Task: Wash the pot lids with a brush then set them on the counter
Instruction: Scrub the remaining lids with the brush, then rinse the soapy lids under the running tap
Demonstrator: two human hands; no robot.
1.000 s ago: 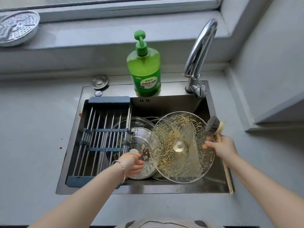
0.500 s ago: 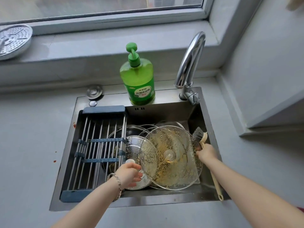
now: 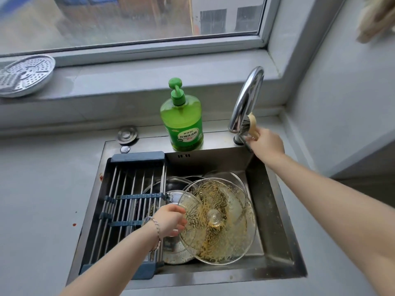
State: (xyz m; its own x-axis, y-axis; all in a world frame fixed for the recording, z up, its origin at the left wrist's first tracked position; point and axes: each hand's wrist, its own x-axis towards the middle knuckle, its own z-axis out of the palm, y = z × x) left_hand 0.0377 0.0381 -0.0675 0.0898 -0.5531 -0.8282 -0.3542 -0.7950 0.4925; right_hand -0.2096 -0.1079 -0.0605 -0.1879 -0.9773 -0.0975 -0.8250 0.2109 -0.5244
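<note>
A: What are the left fingers [image 3: 181, 226] doing?
B: Curled over the near-left rim of the big glass lid [image 3: 215, 221], pinching it. The left hand [image 3: 171, 221] props it tilted, lower edge down in the sink [image 3: 275, 210]. Prob. so the sudsy, yellow-smeared face sits up for a rinse.
A: Right side?
B: Right hand [image 3: 266, 144] wrapped round the brush [image 3: 249, 122], bristles up, right at the base of the faucet [image 3: 245, 99]. My guess: going for the lever w/o putting the brush down. No water visible.
A: Other lids?
B: More glass lids [image 3: 177, 255] stacked under & behind the big one, partly under the roll-up rack [image 3: 132, 199]. Can't count them, it's overlapping glass. None on the tabletop [image 3: 38, 189] yet.
A: What's hidden?
B: Lever's behind the hand, so can't tell if anything touches it. Brush handle mostly covered by palm & arm. Soap bottle [image 3: 181, 122] on the sink ledge, handy for reloading. Beige thing top right is cut off, can't ID.
</note>
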